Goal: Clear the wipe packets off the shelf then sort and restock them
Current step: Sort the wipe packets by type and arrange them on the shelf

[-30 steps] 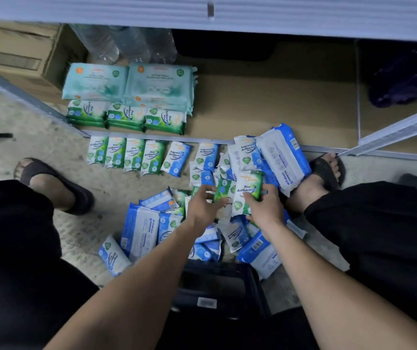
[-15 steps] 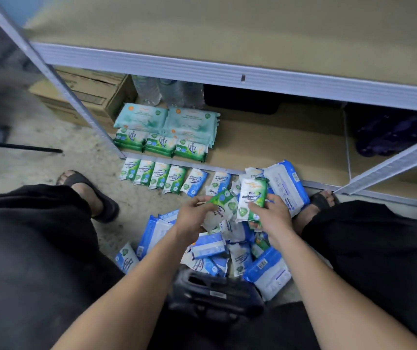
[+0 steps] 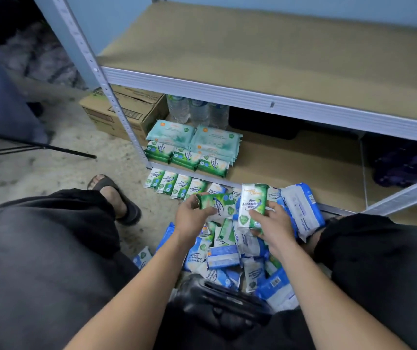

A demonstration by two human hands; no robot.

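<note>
Both hands are gripping green packets: left hand [image 3: 192, 217] holding a sideways packet [image 3: 218, 204], right hand [image 3: 274, 224] an upright packet [image 3: 251, 202]; the floor row [image 3: 177, 183] is lying ahead, probably nearer the left.

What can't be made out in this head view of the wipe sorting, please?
- Head view: floor pile's lower packets, buried under upper ones, the left hand with its green packet and the right hand with its pine packet.
- Head view: black item on the bottom shelf, lost in shadow under the upper shelf.
- Head view: purple object, cut off by the right edge.
</note>
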